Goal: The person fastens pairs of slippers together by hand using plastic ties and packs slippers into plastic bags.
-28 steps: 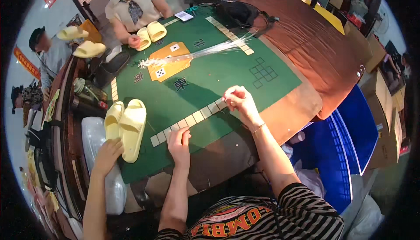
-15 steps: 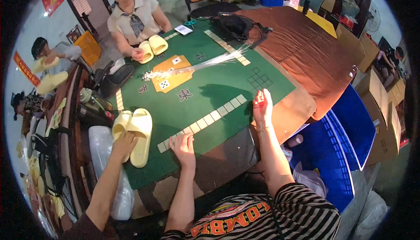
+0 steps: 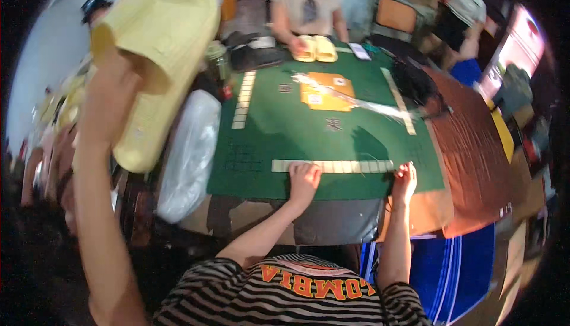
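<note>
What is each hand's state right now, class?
Left hand: fingers curled on the mahjong tile row; grip cannot be told.
Right hand: open, at the row's right end.

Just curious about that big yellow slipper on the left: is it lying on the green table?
No, another person's hand holds the slipper up in the air, left of the table.

Yellow slippers (image 3: pixel 155 59) now raised, seemingly.
</note>
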Action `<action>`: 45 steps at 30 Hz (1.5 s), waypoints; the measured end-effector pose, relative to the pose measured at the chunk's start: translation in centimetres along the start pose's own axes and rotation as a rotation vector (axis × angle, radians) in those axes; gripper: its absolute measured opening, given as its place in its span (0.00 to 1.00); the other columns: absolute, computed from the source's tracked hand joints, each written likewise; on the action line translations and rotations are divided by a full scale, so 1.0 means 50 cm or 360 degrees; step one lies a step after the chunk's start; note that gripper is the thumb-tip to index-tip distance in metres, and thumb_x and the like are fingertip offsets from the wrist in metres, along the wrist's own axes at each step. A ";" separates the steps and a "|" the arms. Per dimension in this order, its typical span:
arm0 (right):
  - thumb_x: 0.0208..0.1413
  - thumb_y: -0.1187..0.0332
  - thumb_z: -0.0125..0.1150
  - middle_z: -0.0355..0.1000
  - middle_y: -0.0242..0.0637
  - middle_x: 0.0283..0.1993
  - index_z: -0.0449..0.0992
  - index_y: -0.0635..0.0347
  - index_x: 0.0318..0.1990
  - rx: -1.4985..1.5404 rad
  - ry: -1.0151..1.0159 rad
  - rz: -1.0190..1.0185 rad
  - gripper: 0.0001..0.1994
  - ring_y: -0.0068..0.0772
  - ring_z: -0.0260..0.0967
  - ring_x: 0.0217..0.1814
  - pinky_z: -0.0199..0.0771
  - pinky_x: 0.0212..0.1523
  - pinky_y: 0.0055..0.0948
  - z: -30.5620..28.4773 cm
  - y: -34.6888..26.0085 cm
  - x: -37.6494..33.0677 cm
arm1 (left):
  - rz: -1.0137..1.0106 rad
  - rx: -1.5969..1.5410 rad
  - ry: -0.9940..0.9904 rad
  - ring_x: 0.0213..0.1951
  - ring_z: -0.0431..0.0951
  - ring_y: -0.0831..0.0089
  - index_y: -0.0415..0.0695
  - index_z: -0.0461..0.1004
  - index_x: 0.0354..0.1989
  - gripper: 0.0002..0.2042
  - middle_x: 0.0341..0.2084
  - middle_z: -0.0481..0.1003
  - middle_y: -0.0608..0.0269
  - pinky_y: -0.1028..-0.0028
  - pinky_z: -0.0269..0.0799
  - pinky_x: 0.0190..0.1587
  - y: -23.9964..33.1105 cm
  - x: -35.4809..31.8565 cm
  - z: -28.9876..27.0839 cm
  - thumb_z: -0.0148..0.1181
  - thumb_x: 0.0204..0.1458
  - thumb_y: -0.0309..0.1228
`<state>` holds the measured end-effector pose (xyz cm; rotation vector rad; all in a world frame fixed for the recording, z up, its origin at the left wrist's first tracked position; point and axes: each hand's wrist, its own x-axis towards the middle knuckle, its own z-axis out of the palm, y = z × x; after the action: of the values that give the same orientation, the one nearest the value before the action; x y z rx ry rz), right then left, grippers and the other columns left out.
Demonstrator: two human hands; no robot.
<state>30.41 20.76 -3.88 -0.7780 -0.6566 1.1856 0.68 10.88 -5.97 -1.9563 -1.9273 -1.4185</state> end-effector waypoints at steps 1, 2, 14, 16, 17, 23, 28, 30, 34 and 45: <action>0.60 0.64 0.55 0.68 0.29 0.28 0.71 0.56 0.37 0.0081 0.0069 0.0047 0.06 0.18 0.59 0.25 0.59 0.25 0.16 -0.035 0.001 0.022 | 0.0006 0.0053 0.0017 0.36 0.73 0.63 0.47 0.71 0.28 0.04 0.27 0.74 0.63 0.58 0.57 0.52 0.007 0.003 0.005 0.60 0.48 0.29; 0.59 0.65 0.55 0.67 0.27 0.26 0.70 0.55 0.36 0.0066 0.0227 0.0195 0.05 0.17 0.58 0.24 0.58 0.25 0.16 -0.021 -0.008 0.026 | -0.0021 0.0086 0.0033 0.37 0.72 0.63 0.47 0.72 0.30 0.03 0.28 0.73 0.63 0.58 0.56 0.53 -0.009 -0.004 0.003 0.59 0.49 0.29; 0.59 0.66 0.51 0.72 0.43 0.33 0.70 0.64 0.37 -0.2182 0.0320 -0.0811 0.09 0.42 0.70 0.33 0.69 0.36 0.39 -0.225 -0.073 0.158 | -0.0203 -0.0139 -0.0078 0.41 0.72 0.64 0.48 0.72 0.33 0.02 0.30 0.73 0.64 0.55 0.51 0.61 -0.008 -0.022 -0.002 0.55 0.53 0.29; 0.59 0.66 0.51 0.72 0.46 0.35 0.70 0.62 0.38 -0.2469 0.0113 -0.0962 0.08 0.48 0.69 0.34 0.68 0.35 0.40 -0.171 -0.067 0.146 | -0.0124 -0.0185 -0.0078 0.42 0.72 0.63 0.47 0.72 0.34 0.03 0.32 0.73 0.65 0.54 0.51 0.61 -0.018 -0.023 -0.013 0.56 0.52 0.30; 0.59 0.65 0.52 0.71 0.45 0.35 0.70 0.61 0.37 -0.2426 0.0034 -0.0984 0.08 0.51 0.69 0.35 0.68 0.35 0.42 -0.172 -0.070 0.153 | -0.0090 -0.0152 -0.0268 0.44 0.70 0.63 0.47 0.73 0.37 0.06 0.36 0.72 0.64 0.53 0.51 0.61 -0.018 -0.018 -0.024 0.58 0.51 0.30; 0.57 0.67 0.53 0.70 0.44 0.36 0.68 0.62 0.34 -0.2722 0.0249 -0.1035 0.07 0.49 0.69 0.35 0.67 0.36 0.44 -0.165 -0.067 0.157 | -0.0072 -0.0608 -0.0602 0.57 0.64 0.57 0.43 0.71 0.49 0.16 0.51 0.69 0.56 0.58 0.57 0.60 -0.030 -0.053 -0.129 0.59 0.51 0.32; 0.55 0.67 0.55 0.71 0.44 0.31 0.69 0.59 0.32 -0.2575 0.0303 -0.0977 0.06 0.49 0.68 0.33 0.67 0.35 0.44 -0.167 -0.085 0.136 | -0.0078 -0.0281 -0.0637 0.63 0.57 0.55 0.44 0.71 0.51 0.17 0.58 0.63 0.54 0.58 0.51 0.65 0.012 -0.171 -0.248 0.59 0.52 0.32; 0.57 0.66 0.53 0.71 0.46 0.30 0.69 0.59 0.31 -0.2656 0.0347 -0.0937 0.07 0.50 0.69 0.32 0.67 0.33 0.43 -0.157 -0.078 0.141 | -0.0067 -0.0192 -0.0721 0.65 0.55 0.54 0.45 0.71 0.52 0.19 0.61 0.60 0.55 0.56 0.49 0.65 0.011 -0.236 -0.276 0.60 0.50 0.32; 0.56 0.67 0.54 0.71 0.44 0.30 0.69 0.58 0.31 -0.2677 0.0302 -0.0982 0.06 0.47 0.70 0.33 0.68 0.33 0.42 -0.160 -0.070 0.149 | -0.0111 -0.0147 -0.0828 0.65 0.56 0.55 0.46 0.71 0.52 0.21 0.60 0.61 0.55 0.51 0.49 0.64 0.027 -0.288 -0.312 0.62 0.46 0.33; 0.54 0.66 0.54 0.71 0.41 0.30 0.69 0.56 0.31 -0.2696 0.0454 -0.0943 0.05 0.47 0.70 0.34 0.69 0.34 0.42 -0.148 -0.079 0.133 | -0.0484 0.0580 -0.0101 0.68 0.46 0.55 0.43 0.57 0.62 0.33 0.66 0.51 0.53 0.47 0.33 0.68 0.040 -0.178 -0.304 0.63 0.44 0.28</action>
<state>40.15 25.14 -4.67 -1.8822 -1.4925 -0.2973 -4.27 -5.56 -1.56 -1.6159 -2.3885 -0.9654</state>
